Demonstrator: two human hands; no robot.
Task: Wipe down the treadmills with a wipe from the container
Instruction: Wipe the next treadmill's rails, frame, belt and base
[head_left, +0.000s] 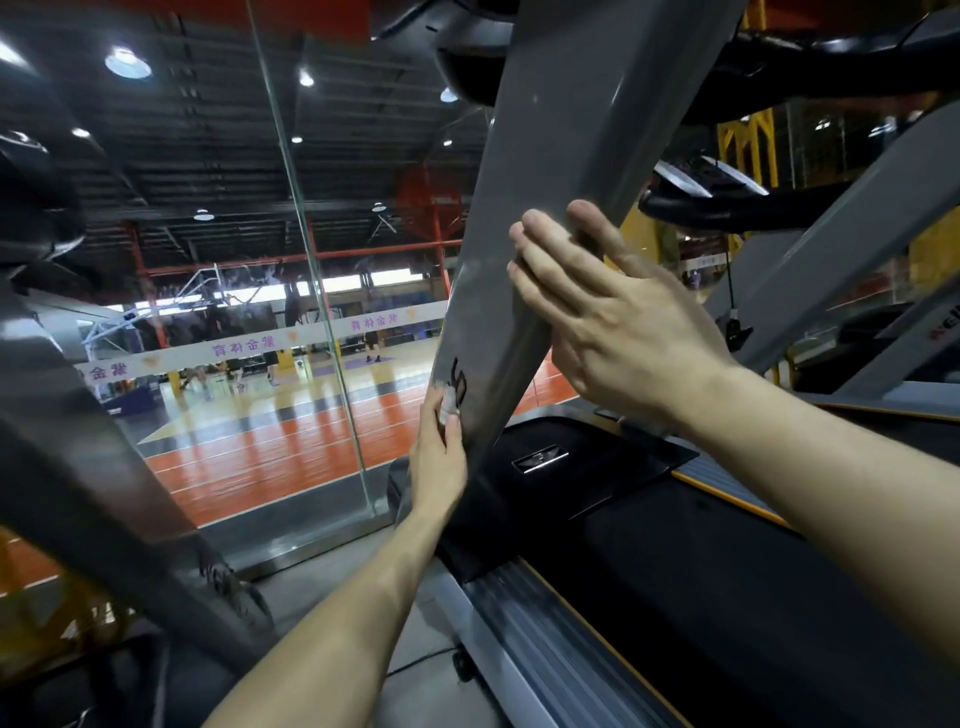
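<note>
Two hands work on one treadmill (727, 571) in the head view. Both rest on its grey post (561, 130), which slants up from the lower centre to the top edge.

1. Left hand (439, 457): low on the post, at its left edge. Fingers are straight and pressed together, pointing up. The fingertips press a small white wipe (450, 404) flat against the post. The thumb is not visible; whether it pinches the wipe cannot be told.
2. Wipe: crumpled, between the left fingertips and the post, just beside a black mark (460, 378) on the grey surface.
3. Right hand (618, 327): higher on the post, at its right edge, back toward the camera. Fingers are straight and lie close together against the post, pointing up and left. It holds nothing.
4. Base: a black cover (597, 441) with a silver badge (540, 460) sits at the foot of the post. The dark belt runs toward the lower right, with a ribbed rail (545, 629) along its left side.
5. Surroundings: a glass pane (311, 260) stands left of the post, with a sports court (285, 436) beyond it. A second post (831, 249) slants at right.
</note>
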